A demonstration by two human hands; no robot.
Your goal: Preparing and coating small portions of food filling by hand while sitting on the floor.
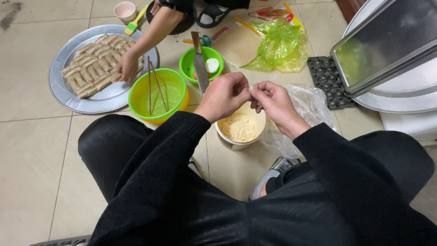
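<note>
Hands: left hand [224, 94] and right hand [273, 101] meet fingertip to fingertip, pinching a small pale piece, barely visible, above the tub of yellow crumbs [239, 129] on the floor. Risk: a loosened pinch would likely drop the piece into the tub.

Even, soft indoor light falls from above, bright enough throughout; shadows under the green bowl [158, 94] are faint. Mild glare sits on the round metal tray [61, 86] and floor tiles [32, 150]. Focus is sharp, with slight wide-angle stretching at the edges
</note>
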